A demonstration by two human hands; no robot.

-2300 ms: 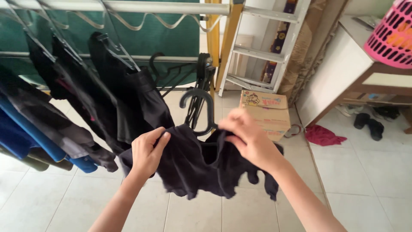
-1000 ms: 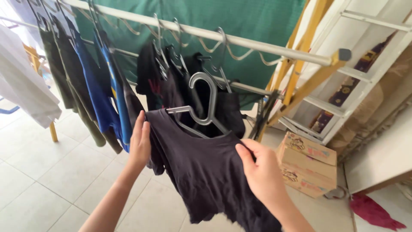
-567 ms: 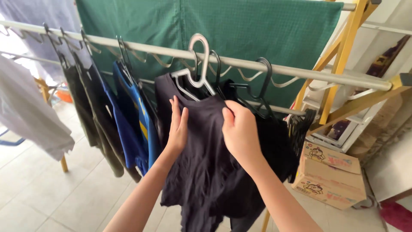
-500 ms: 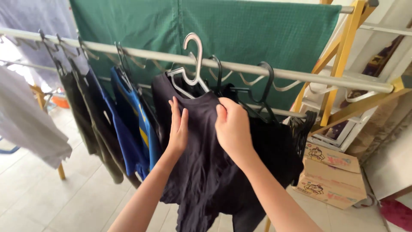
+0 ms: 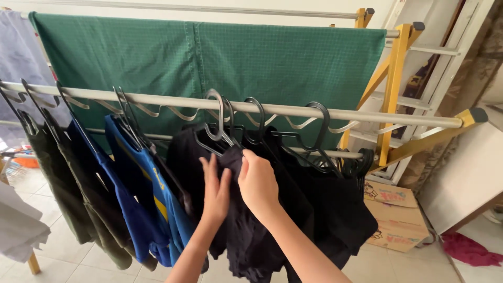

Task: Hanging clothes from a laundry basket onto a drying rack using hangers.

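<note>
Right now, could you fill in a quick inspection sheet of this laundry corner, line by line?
Surface: pale tiled floor under a metal drying rail.
Job's things: dark garment on a grey hanger hooked over the rail.
Clutter: cardboard box, pink-red cloth on the floor.
Grippers: left hand and right hand both grip the garment near its collar.
Cables: nothing seen.
Surroundings: green sheet behind, blue shirt and olive clothes hanging left, yellow frame, white shelf unit right.
</note>
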